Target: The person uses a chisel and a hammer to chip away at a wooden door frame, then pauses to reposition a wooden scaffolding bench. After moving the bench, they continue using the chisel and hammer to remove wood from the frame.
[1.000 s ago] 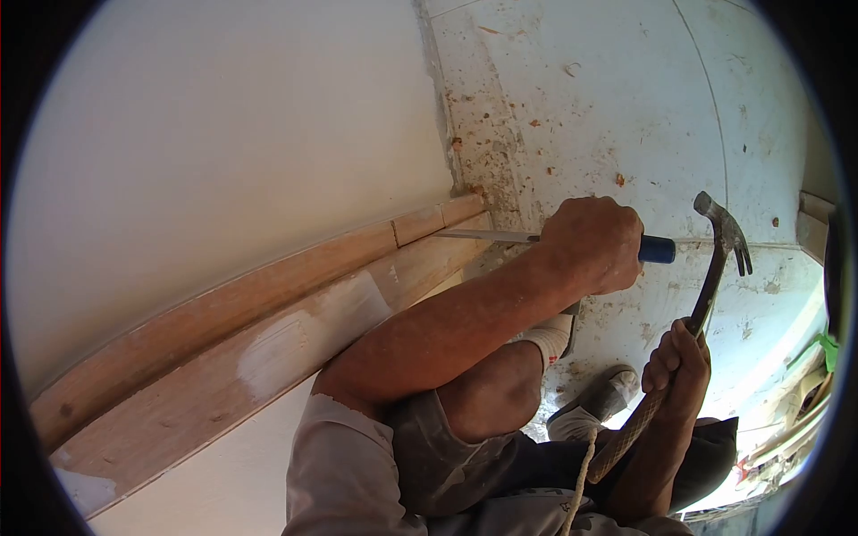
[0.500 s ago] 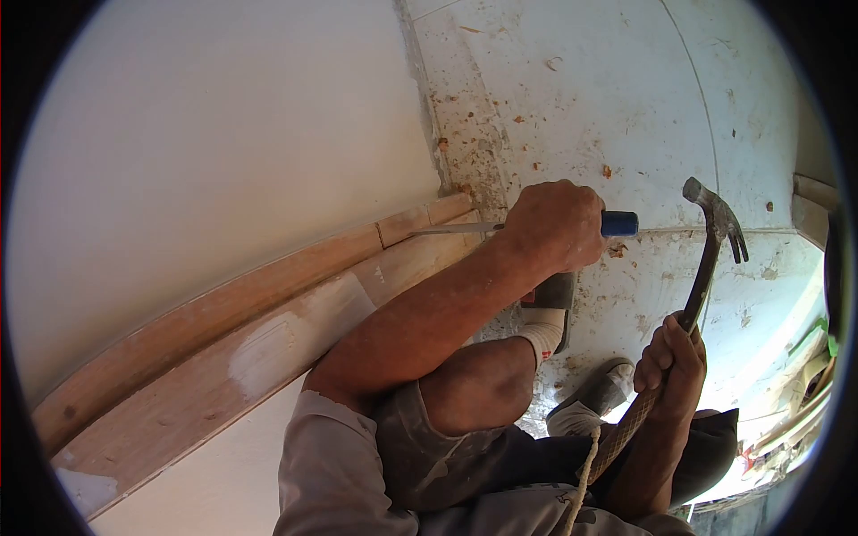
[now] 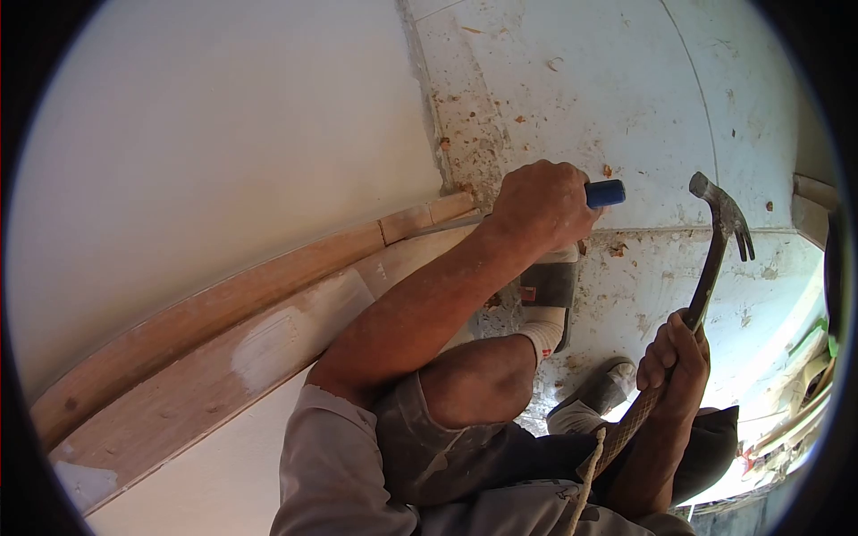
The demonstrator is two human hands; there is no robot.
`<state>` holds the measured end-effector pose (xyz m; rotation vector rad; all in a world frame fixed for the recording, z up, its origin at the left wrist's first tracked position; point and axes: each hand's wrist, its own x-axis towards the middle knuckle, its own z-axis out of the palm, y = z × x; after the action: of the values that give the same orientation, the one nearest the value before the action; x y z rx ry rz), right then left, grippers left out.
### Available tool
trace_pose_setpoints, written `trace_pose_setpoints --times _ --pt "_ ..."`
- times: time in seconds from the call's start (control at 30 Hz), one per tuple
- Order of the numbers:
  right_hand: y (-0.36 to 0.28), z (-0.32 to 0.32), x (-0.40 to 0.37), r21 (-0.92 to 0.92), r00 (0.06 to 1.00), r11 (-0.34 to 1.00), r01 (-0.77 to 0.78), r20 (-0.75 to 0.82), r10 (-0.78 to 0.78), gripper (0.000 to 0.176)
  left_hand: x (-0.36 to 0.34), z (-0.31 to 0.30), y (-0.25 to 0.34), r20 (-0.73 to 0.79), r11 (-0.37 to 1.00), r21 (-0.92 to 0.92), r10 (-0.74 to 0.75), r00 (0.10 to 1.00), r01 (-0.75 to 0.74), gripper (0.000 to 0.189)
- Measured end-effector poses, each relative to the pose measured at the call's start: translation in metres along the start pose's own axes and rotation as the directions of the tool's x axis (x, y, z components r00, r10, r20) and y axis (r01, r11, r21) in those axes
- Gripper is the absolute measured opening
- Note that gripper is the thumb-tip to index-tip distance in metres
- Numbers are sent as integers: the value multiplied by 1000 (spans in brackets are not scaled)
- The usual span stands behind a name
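Observation:
My left hand (image 3: 539, 207) is wrapped round the blue-handled chisel (image 3: 607, 193), whose handle end sticks out to the right of the fist. Most of its blade is hard to make out; it points left toward the curved wooden trim (image 3: 304, 256) at the foot of the wall. My right hand (image 3: 677, 362) grips a claw hammer (image 3: 709, 268) by its patterned handle. The hammer's head is raised, with the claw facing right, apart from the chisel.
A pale wall (image 3: 232, 134) rises on the left. Below the trim runs a wooden board (image 3: 170, 397) with white patches. The dirty floor (image 3: 617, 98) carries scattered debris. My bent knee (image 3: 483, 384) and shod feet are close below my hands. Assorted items crowd the far right edge.
My left hand has shifted slightly up and left, and the chisel has tilted, its handle end rising and its blade now nearer the trim. The hammer has moved a little up and right.

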<state>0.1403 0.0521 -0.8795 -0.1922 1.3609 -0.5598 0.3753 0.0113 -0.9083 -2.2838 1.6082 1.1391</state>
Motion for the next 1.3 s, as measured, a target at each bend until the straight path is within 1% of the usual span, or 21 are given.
trace_pose_setpoints --times 0.17,0.23,0.33,0.37,0.4,0.47,0.5,0.57,0.67,0.73,0.8,0.87,0.93,0.97,1.0,1.03,1.07,1.13,1.2,1.27,1.3 --pt "-6 0 -7 73 996 993 88 -4 -88 13 -2 2 -2 6 1000 13 26 1000 -26 37" --pt "-7 -3 -7 144 972 962 233 -10 -234 13 -4 2 -2 14 1000 21 17 1000 -17 34" --pt "-5 4 -9 108 956 950 293 -56 -289 12 -5 2 -5 -31 998 3 64 997 -64 29" --pt "0 10 -13 41 967 966 255 -38 -254 15 -6 2 -5 -26 998 3 62 998 -62 28" --pt "5 6 -14 -187 981 964 191 61 -183 17 -6 2 -4 -19 998 5 62 998 -62 27" --pt "3 8 -14 -522 951 852 38 280 129 20 -13 4 -2 0 997 25 78 997 -78 28" --pt "4 6 -18 -516 954 856 36 272 124 20 -13 4 0 11 995 48 88 996 -88 28" --pt "7 8 -19 -371 976 928 37 212 46 19 -3 -4 -1 -9 997 47 60 998 -59 29" --pt "1 6 -17 -151 989 978 143 48 -137 18 -7 3 -5 7 998 59 13 1000 -13 29" --pt "-6 0 -16 -87 985 982 167 -22 -169 17 -4 1 -1 4 996 81 40 999 -40 28" --pt "-10 -4 -17 101 970 967 234 -92 -226 15 -2 -5 1 52 998 59 -26 998 23 29" --pt "-8 -10 -16 130 970 963 237 -82 -228 16 -2 -3 2 55 998 68 -5 998 1 30" --pt "-5 -7 -20 -19 984 985 170 -45 -170 18 -3 -2 -1 53 996 89 -4 999 -1 30" --pt "-8 -12 -21 -261 991 961 87 124 -56 18 -3 -2 -1 40 996 90 5 999 -8 31" --pt "-11 -16 -22 -492 962 870 40 254 99 19 -2 -1 0 29 995 95 14 999 -17 31" --pt "-2 -20 -22 -500 957 860 107 286 47 19 -3 -1 1 39 995 98 26 999 -30 31" --pt "-7 -19 -25 -495 959 861 114 282 35 19 -1 -3 1 60 994 110 5 998 -11 31" --pt "-18 -14 -32 -325 972 942 81 236 -2 19 0 -1 -2 72 992 122 -28 997 19 30" --pt "-15 -14 -30 -189 967 949 254 69 -245 17 1 3 -6 58 986 161 35 998 -44 30" --pt "-20 -8 -30 41 939 946 321 -142 -313 16 2 2 -5 50 989 141 28 998 -35 30" --pt "-18 -8 -29 79 934 940 332 -168 -316 16 1 0 -4 38 992 123 25 999 -30 30"
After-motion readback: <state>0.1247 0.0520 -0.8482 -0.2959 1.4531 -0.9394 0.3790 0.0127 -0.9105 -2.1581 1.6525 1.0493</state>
